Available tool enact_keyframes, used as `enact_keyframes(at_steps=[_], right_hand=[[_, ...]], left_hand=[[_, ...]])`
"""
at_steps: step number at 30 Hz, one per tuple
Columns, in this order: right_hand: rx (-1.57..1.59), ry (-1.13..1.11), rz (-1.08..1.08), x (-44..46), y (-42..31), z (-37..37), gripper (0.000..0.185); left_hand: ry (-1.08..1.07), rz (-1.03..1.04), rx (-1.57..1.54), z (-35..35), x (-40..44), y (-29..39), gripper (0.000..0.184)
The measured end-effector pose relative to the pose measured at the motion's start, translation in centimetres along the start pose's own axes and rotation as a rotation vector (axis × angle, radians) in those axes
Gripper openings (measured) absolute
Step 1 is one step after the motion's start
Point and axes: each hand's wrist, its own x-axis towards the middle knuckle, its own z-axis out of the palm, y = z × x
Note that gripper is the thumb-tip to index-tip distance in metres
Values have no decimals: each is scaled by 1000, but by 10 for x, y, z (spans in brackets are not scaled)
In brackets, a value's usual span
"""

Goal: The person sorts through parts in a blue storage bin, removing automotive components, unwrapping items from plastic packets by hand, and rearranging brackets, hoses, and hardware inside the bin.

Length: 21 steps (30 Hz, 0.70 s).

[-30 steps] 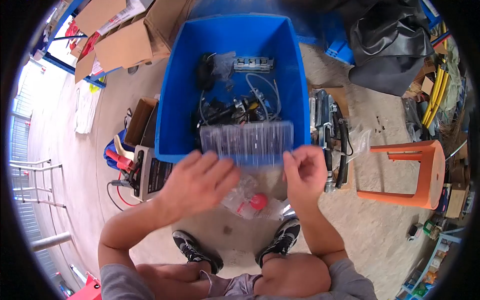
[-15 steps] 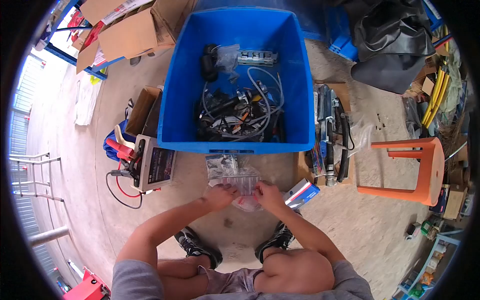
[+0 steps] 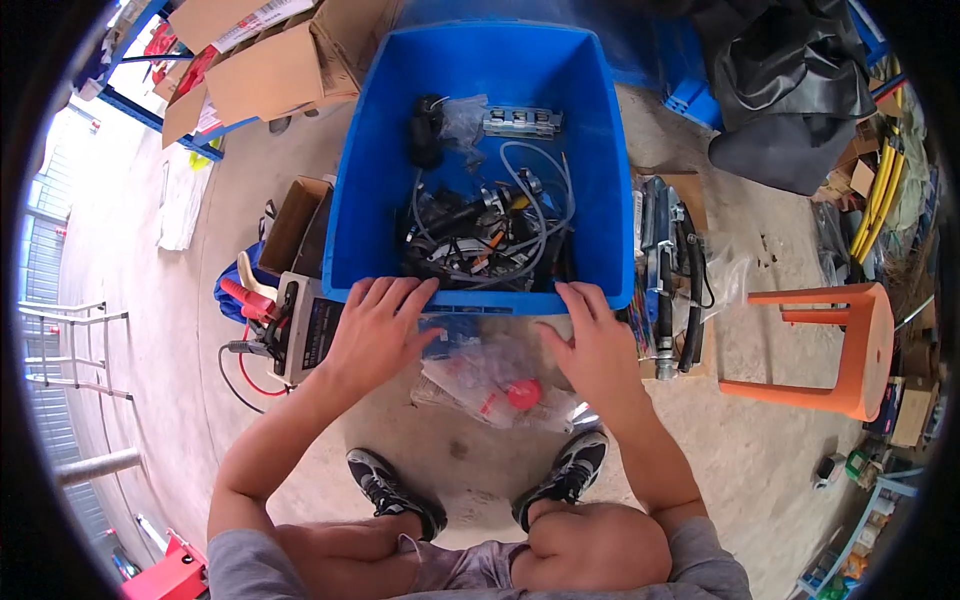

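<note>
A large blue plastic bin [image 3: 348,210] stands in front of me, holding tangled hoses, cables and metal parts. My left hand [image 3: 375,335] touches its near rim toward the left, fingers spread and thumb apart. Toward the right of the same rim are the fingertips of my right hand [image 3: 598,355], with its thumb also stretched away. Between my wrists and the bin, a clear plastic bag [image 3: 475,375] lies on the floor. A round red piece [image 3: 523,395] shows at that bag. Neither hand visibly holds anything.
A boxed device with red and black cables [image 3: 300,330] stands left of the bin. Hoses and metal parts [image 3: 662,270] lie on cardboard at its right. An orange stool [image 3: 845,350] lies on its side further right. Open cardboard boxes [image 3: 265,80] are at the upper left.
Both hands have left the clear bag and moved forward and apart to the bin's near rim. The bag now lies crumpled on the floor, its red piece showing.
</note>
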Motion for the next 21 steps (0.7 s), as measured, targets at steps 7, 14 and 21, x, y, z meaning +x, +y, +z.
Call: enact_keyframes(at_steps=[7,14,21], right_hand=[[-112,-174,-42,-22,8,-16,39],[52,-288,114,-49,1,-34,36],[129,-147,-187,97,-33,-38,29]], left_hand=[[-14,41,-63,16,-27,3,46],[-85,122,-125,11,-51,21,45],[-230,35,-415,-8,2,2,26]])
